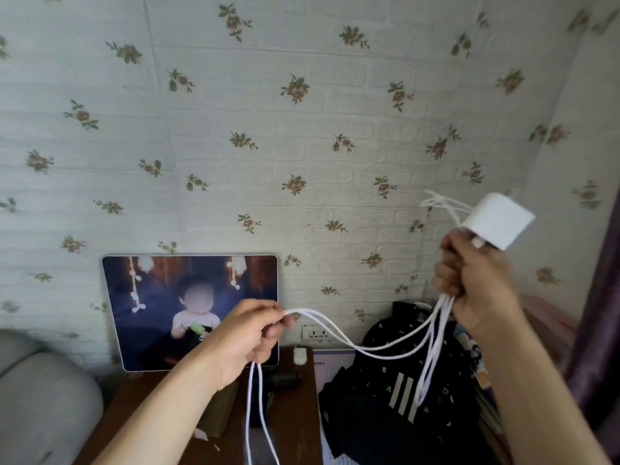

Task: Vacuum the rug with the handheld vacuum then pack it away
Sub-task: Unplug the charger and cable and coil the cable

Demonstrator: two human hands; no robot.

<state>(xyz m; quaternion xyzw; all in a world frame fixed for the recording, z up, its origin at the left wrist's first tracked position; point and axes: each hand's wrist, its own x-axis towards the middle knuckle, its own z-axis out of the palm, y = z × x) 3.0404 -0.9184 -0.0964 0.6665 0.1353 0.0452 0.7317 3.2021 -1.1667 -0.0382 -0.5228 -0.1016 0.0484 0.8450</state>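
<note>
2 hands, 1 white cable (379, 350): left hand (245, 337) pinches it, right hand (476, 280) clenches perhaps 3 loops beside 1 charger block (496, 219).

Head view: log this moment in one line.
white cable: looped between hands | left hand: pinches it | right hand: grips loops, charger block above fist

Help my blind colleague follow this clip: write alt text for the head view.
A person holds a white cable against floral wallpaper: the right hand grips gathered loops under a white adapter, the left hand pinches strands that hang down. Below stand a wooden table, a photo and a black bag.
</note>
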